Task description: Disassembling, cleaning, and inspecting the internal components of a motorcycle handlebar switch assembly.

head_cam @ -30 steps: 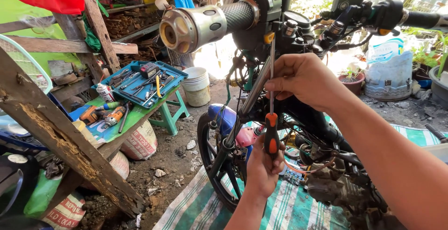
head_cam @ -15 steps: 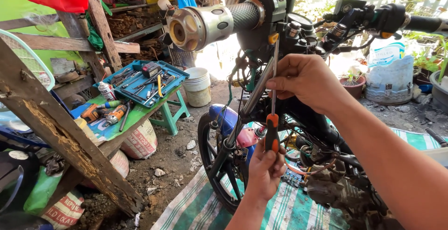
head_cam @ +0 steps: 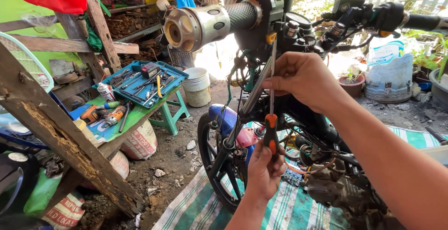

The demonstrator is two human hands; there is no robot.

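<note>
A long screwdriver (head_cam: 271, 94) with an orange and black handle stands upright, its tip up under the switch housing on the motorcycle's left handlebar (head_cam: 219, 21). My left hand (head_cam: 265, 168) grips the handle from below. My right hand (head_cam: 303, 78) pinches the metal shaft higher up, just under the handlebar. The motorcycle (head_cam: 326, 174) stands on a green and white striped mat (head_cam: 298, 211), with its front wheel (head_cam: 210, 164) and blue fender below my hands.
A green bench (head_cam: 135, 113) at the left carries an open blue tool case (head_cam: 140, 83), a spray can and orange tools. Under it lie sacks. A slanting rotten wooden beam (head_cam: 60, 132) crosses the near left. A white bucket (head_cam: 197, 86) and potted plants stand behind.
The view has shifted slightly; the handlebar sits a little further right in the frame. Both hands keep their hold on the screwdriver in the same place.
</note>
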